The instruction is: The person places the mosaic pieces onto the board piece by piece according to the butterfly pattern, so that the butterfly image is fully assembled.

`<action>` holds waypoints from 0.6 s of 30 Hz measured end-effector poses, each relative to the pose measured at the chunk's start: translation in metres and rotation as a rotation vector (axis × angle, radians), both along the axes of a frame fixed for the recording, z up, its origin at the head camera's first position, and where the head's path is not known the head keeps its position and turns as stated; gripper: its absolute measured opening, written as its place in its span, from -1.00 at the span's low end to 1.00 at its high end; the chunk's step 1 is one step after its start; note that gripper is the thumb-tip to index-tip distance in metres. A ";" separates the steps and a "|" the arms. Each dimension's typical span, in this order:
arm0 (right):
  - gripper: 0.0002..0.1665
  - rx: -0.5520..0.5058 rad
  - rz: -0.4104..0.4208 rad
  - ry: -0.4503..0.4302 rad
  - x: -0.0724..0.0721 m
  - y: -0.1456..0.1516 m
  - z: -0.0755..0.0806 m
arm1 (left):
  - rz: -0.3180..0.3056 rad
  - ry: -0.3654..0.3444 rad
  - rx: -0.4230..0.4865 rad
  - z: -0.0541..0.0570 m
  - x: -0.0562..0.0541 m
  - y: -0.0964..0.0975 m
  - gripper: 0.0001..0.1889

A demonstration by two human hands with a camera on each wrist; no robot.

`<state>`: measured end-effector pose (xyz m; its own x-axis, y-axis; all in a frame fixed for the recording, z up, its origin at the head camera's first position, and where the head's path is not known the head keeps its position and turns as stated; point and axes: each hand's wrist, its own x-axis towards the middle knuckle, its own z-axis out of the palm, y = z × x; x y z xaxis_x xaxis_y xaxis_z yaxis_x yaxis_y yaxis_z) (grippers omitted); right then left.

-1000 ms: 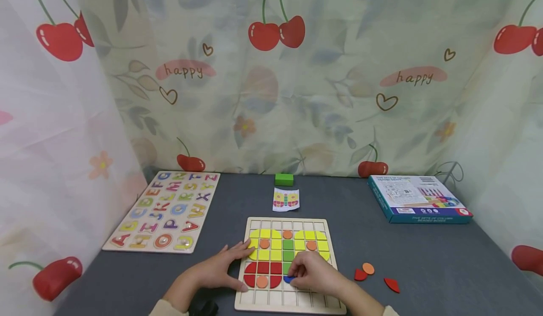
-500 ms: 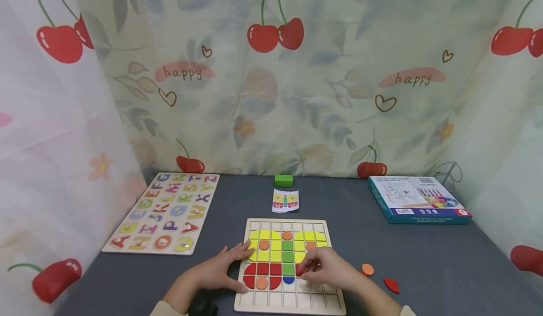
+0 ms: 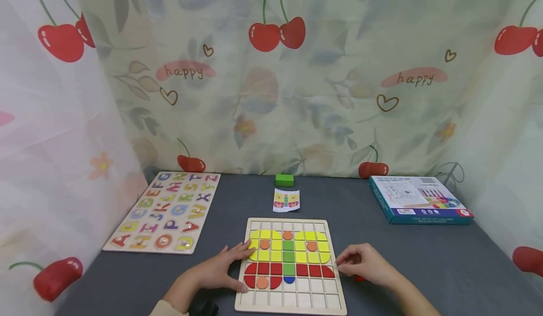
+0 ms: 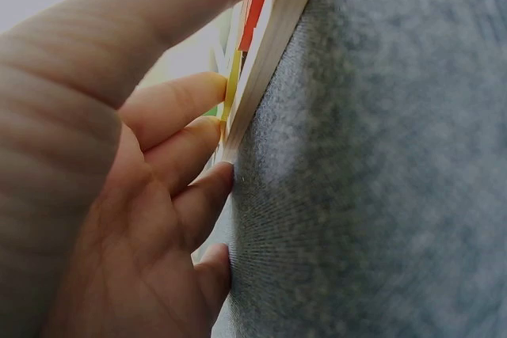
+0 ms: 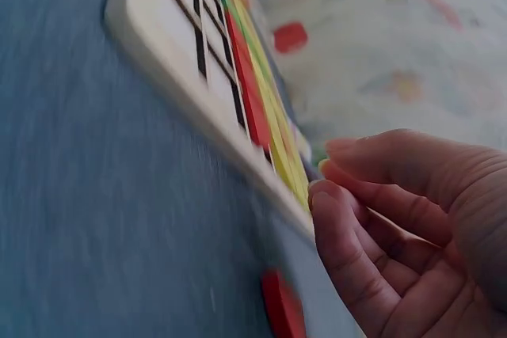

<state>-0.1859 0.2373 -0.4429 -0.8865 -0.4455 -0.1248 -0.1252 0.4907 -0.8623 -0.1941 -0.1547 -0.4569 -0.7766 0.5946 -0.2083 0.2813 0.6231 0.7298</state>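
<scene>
A wooden grid board (image 3: 303, 299) bears yellow, red, green, orange and blue shape pieces. My left hand (image 3: 218, 269) rests at its left edge, fingers spread and thumb near the lower left corner; in the left wrist view, the fingertips (image 4: 212, 89) touch the board's side and a yellow piece. Just off the right edge is my right hand (image 3: 369, 264), fingers loosely bent, with nothing visible between them. Partly under that hand lies a loose red piece (image 5: 283, 306). A blue half-round piece (image 3: 289, 280) sits below the green column, and a red row (image 3: 315, 271) runs right from it.
Behind the board lie a small butterfly picture card (image 3: 286, 200) and a green block (image 3: 284, 180). An alphabet puzzle board (image 3: 169, 212) is at the left, a flat boxed toy (image 3: 420, 200) at the right. A dark object (image 3: 208, 308) lies by the left forearm.
My right hand has left the blue piece, moved over the red row, then slid right off the board. Red pieces there are now uncovered. The left hand has stayed put.
</scene>
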 end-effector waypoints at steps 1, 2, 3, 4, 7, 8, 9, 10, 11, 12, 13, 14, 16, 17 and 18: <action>-0.68 -0.001 -0.009 -0.007 0.000 0.005 -0.001 | -0.001 -0.002 0.000 0.000 0.000 0.000 -0.11; -0.67 0.002 -0.020 -0.012 0.000 0.010 -0.001 | -0.001 -0.004 -0.001 0.000 0.000 0.000 -0.11; -0.66 0.007 -0.030 -0.017 0.000 0.015 -0.002 | -0.001 -0.007 -0.003 0.001 -0.001 0.000 -0.11; -0.65 0.009 -0.039 -0.016 0.000 0.019 -0.002 | 0.002 -0.010 -0.005 0.001 0.000 0.000 -0.11; -0.61 0.024 -0.068 -0.019 0.001 0.029 -0.004 | 0.008 -0.014 -0.012 0.002 0.000 0.001 -0.11; -0.60 0.034 -0.075 -0.018 0.001 0.032 -0.005 | 0.010 -0.014 -0.014 0.002 0.000 0.001 -0.11; -0.58 0.043 -0.075 -0.015 0.001 0.035 -0.006 | 0.013 -0.014 -0.016 0.002 0.000 0.001 -0.11; -0.58 0.048 -0.070 -0.014 0.001 0.038 -0.007 | 0.014 -0.013 -0.016 0.002 0.000 0.001 -0.11; -0.57 0.053 -0.063 -0.014 0.002 0.040 -0.009 | 0.014 -0.013 -0.016 0.001 0.000 0.001 -0.11; -0.56 0.060 -0.052 -0.014 0.002 0.042 -0.010 | 0.015 -0.013 -0.016 0.000 0.000 0.001 -0.11; -0.56 0.068 -0.035 -0.007 0.002 0.043 -0.011 | 0.017 -0.015 -0.017 0.000 0.000 0.001 -0.11; -0.57 0.075 -0.016 0.000 0.002 0.044 -0.012 | 0.018 -0.016 -0.017 0.000 0.000 0.001 -0.11; -0.60 0.093 0.017 0.020 0.003 0.045 -0.013 | 0.019 -0.017 -0.018 -0.001 0.000 0.001 -0.11; -0.62 0.104 0.029 0.032 0.003 0.044 -0.013 | 0.019 -0.016 -0.019 -0.001 0.000 0.001 -0.11; -0.65 0.117 0.042 0.046 0.003 0.044 -0.013 | 0.020 -0.015 -0.019 -0.001 0.000 0.002 -0.11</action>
